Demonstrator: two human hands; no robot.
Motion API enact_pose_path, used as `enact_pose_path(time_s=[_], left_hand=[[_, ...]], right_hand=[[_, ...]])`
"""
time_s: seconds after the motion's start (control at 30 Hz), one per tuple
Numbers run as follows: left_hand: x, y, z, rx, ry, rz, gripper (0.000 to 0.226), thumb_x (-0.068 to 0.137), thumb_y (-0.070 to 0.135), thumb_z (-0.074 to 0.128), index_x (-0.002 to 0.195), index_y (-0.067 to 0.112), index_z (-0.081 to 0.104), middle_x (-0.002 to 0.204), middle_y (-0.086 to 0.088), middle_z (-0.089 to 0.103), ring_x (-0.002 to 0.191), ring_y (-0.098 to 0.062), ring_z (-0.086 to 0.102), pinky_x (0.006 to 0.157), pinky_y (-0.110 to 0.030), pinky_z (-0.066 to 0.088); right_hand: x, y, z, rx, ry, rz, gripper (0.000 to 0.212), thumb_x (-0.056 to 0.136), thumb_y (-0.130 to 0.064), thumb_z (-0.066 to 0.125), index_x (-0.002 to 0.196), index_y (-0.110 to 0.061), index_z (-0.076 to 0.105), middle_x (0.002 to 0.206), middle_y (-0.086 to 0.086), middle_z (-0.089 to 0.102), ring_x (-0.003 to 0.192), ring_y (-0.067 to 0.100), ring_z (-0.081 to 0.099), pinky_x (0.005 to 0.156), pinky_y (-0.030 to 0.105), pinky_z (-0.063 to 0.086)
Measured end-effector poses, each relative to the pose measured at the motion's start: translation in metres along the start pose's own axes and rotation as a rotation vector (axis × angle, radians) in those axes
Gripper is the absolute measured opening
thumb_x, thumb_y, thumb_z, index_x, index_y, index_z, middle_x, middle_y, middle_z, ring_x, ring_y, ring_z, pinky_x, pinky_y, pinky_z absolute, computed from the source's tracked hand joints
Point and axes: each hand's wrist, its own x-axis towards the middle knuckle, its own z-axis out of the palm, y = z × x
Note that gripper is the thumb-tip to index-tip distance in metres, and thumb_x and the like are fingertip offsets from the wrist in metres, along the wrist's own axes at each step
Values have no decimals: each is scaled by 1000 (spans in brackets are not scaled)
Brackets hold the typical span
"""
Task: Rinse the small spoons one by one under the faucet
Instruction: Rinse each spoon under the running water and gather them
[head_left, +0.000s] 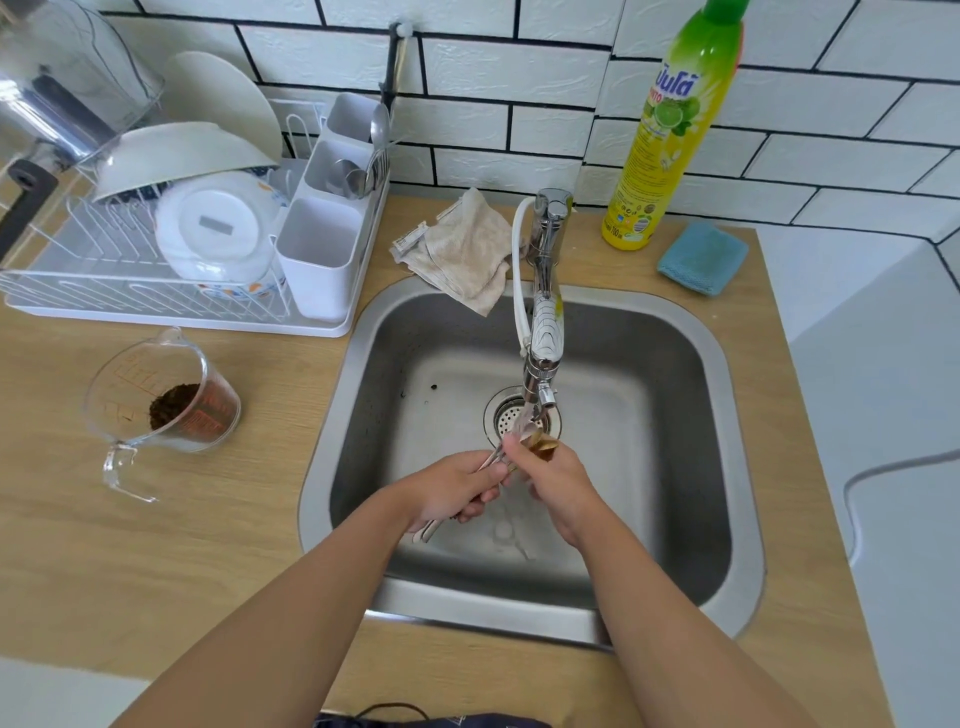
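Both hands are over the steel sink (358, 364), just below the faucet (543, 322) spout. My left hand (457, 488) grips a bunch of small metal spoons (428, 530) by their handles, whose ends stick out below the fist. My right hand (558, 483) pinches the bowl of one small spoon (540, 441) held up under the spout, over the drain (506, 415). Water splashes on the sink floor beneath the hands.
A white dish rack (171, 291) with plates, a bowl and a cutlery caddy stands at the back left. A glass measuring cup (166, 405) with dark grounds sits left of the sink. Behind the sink lie a beige cloth (462, 249), a detergent bottle (670, 124) and a blue sponge (701, 257).
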Motion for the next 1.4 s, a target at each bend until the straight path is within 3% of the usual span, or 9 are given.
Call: enact_pose_path(time_s=[0.17, 0.3, 0.43, 0.5, 0.7, 0.97, 1.13, 1.27, 1.4], left_hand=[[14, 20, 2, -36, -69, 5, 30, 105, 37, 45, 106, 12, 60, 74, 4, 56, 55, -7, 50, 52, -22, 42], [15, 34, -3, -71, -144, -168, 43, 100, 56, 44, 108, 17, 61, 77, 1, 63, 68, -14, 65, 55, -27, 53], [21, 37, -4, 34, -113, -134, 37, 101, 53, 43, 94, 19, 56, 65, 5, 46, 47, -8, 31, 39, -19, 22], [29, 38, 0, -1, -86, -99, 35, 102, 49, 46, 92, 17, 57, 64, 4, 47, 46, -8, 29, 39, -19, 22], [40, 36, 11, -457, 8, -12, 35, 104, 40, 48, 115, 12, 64, 93, -8, 73, 64, -13, 62, 63, -25, 55], [62, 56, 52, -748, 191, -10, 12, 101, 17, 53, 94, 7, 56, 83, -11, 63, 66, -18, 69, 52, -23, 52], [52, 53, 33, -293, 85, 82, 15, 92, 25, 63, 106, 18, 60, 84, -5, 67, 67, -17, 62, 66, -31, 45], [31, 55, 0, 109, -203, -24, 36, 95, 31, 60, 127, 15, 58, 91, -10, 64, 77, -16, 65, 68, -24, 52], [6, 42, -10, 320, -276, -93, 28, 105, 41, 44, 92, 19, 56, 81, -1, 61, 68, -14, 62, 60, -26, 48]], right_hand=[[5, -9, -10, 382, 6, -24, 17, 95, -21, 71, 87, -8, 77, 52, -3, 46, 54, 17, 45, 58, 27, 38], [6, -13, -13, 517, 61, -57, 27, 103, -18, 61, 82, -10, 77, 53, -5, 51, 50, 10, 39, 52, 25, 34], [1, -18, -17, 420, 20, -117, 35, 103, -18, 61, 76, -22, 82, 69, -8, 70, 48, 2, 39, 46, 16, 31], [0, -22, -20, 340, 20, -128, 35, 102, -16, 63, 75, -25, 83, 71, -5, 70, 51, 4, 39, 47, 16, 33], [4, -38, -46, 442, 226, -169, 34, 103, -10, 60, 74, -13, 78, 87, 7, 79, 51, 4, 41, 49, 14, 39], [-3, -36, -66, 432, 339, -209, 19, 103, -12, 60, 85, -11, 65, 93, 12, 81, 52, 6, 42, 51, 15, 45], [0, -31, -63, 368, 263, -185, 18, 102, -12, 62, 86, -9, 69, 99, 18, 79, 54, 7, 48, 53, 16, 48], [3, -20, -30, 230, 59, -88, 19, 100, -11, 64, 88, -5, 77, 82, 21, 66, 60, 15, 53, 63, 27, 50], [1, -21, -12, 180, -127, -31, 20, 100, -19, 66, 93, -13, 84, 65, 4, 51, 54, 9, 43, 66, 24, 45]])
